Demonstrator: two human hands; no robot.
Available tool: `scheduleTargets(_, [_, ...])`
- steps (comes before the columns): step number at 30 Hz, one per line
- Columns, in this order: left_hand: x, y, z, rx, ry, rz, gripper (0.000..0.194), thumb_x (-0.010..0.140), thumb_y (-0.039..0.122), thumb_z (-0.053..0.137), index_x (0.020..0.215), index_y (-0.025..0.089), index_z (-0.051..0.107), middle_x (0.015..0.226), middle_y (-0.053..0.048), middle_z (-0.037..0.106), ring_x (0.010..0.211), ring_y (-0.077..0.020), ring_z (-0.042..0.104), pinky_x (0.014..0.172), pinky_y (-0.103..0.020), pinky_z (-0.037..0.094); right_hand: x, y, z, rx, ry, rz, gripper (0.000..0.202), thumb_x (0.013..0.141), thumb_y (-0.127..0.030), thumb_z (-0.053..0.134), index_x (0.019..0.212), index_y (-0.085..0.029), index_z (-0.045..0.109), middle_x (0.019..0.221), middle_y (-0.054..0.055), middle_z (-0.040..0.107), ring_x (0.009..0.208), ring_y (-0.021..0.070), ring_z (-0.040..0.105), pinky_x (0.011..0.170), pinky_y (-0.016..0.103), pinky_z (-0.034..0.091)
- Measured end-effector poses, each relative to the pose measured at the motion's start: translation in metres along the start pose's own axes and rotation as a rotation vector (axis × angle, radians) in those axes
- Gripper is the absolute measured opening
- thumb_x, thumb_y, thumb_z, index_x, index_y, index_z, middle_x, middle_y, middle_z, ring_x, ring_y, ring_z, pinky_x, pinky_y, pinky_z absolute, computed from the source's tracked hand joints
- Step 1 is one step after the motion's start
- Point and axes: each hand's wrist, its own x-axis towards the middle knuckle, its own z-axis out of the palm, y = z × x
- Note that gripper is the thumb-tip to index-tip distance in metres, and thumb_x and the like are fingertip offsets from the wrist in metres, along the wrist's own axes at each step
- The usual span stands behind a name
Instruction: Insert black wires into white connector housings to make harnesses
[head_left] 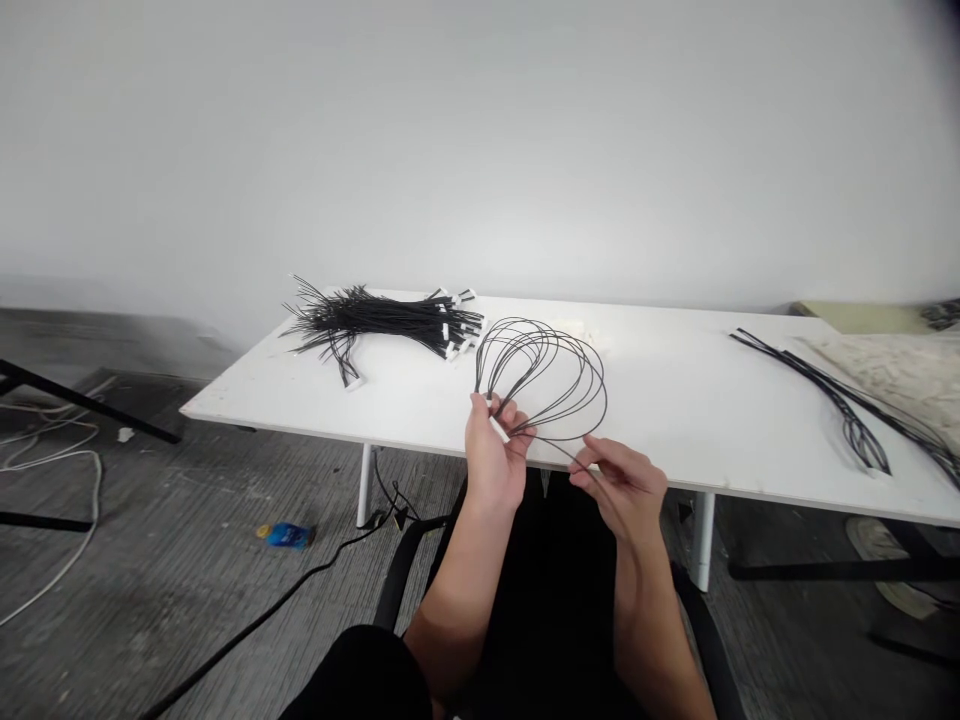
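In my left hand (pixel 498 455) is a wire harness (pixel 585 360), its thin black wires looping up and over the table edge. A white connector (pixel 499 430) sits between the fingers of that hand, and a second small white end shows by the thumb. My right hand (pixel 621 482) is closed in a pinch on a single black wire (pixel 559 445) that runs across from the connector. The wire's tip is hidden by the fingers.
On the white table (pixel 660 390), a thick bundle of black wires (pixel 390 315) with white connectors lies at left. More black wires (pixel 832 390) lie at right beside a pale bag (pixel 900 380). A blue bottle (pixel 286 535) and a black cable (pixel 300 585) are on the floor.
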Motion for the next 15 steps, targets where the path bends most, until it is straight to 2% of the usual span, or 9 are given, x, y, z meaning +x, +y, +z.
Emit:
scheduleTargets(3, [0.002,-0.003,-0.002,0.077,0.013,0.062,0.032,0.09,0.045,0.053,0.076,0.019,0.04,0.064,0.005,0.039,0.052,-0.0067,0.039,0.052,-0.018,0.04,0.002,-0.003,-0.001,0.104,0.242,-0.027,0.014,0.081,-0.017,0.069,0.091,-0.025,0.072,0.067,-0.003,0.064,0.053,0.0107,0.06,0.049,0.025,0.049])
scheduleTargets(7, [0.004,-0.004,-0.004,0.124,0.042,0.164,0.033,0.09,0.047,0.052,0.076,0.02,0.04,0.065,0.005,0.04,0.054,-0.0072,0.041,0.056,-0.02,0.043,0.012,-0.011,-0.021,0.285,0.5,-0.008,0.006,0.088,-0.027,0.063,0.087,-0.028,0.069,0.066,-0.007,0.059,0.047,0.0045,0.052,0.043,0.017,0.043])
scheduleTargets(9, [0.004,-0.004,-0.004,0.151,0.058,0.223,0.033,0.091,0.048,0.05,0.076,0.02,0.041,0.066,0.005,0.041,0.055,-0.0075,0.042,0.057,-0.021,0.044,0.018,-0.018,-0.035,0.37,0.561,0.006,0.008,0.084,-0.035,0.068,0.081,-0.029,0.069,0.064,-0.008,0.055,0.051,0.0023,0.05,0.044,0.013,0.041])
scheduleTargets(12, [0.002,-0.006,-0.003,0.202,0.048,0.287,0.033,0.091,0.048,0.051,0.076,0.02,0.042,0.066,0.005,0.042,0.055,-0.0072,0.042,0.056,-0.019,0.042,0.023,-0.032,-0.052,0.444,0.61,-0.01,0.019,0.07,-0.051,0.077,0.073,-0.033,0.071,0.063,-0.008,0.05,0.057,-0.0003,0.05,0.047,0.006,0.039])
scheduleTargets(15, [0.0,-0.009,-0.003,0.242,-0.017,0.322,0.034,0.089,0.05,0.054,0.076,0.02,0.044,0.065,0.005,0.042,0.054,-0.0071,0.042,0.054,-0.018,0.039,0.022,-0.047,-0.058,0.412,0.616,-0.031,0.022,0.07,-0.053,0.075,0.084,-0.036,0.074,0.057,-0.01,0.045,0.042,-0.0029,0.033,0.036,0.004,0.024])
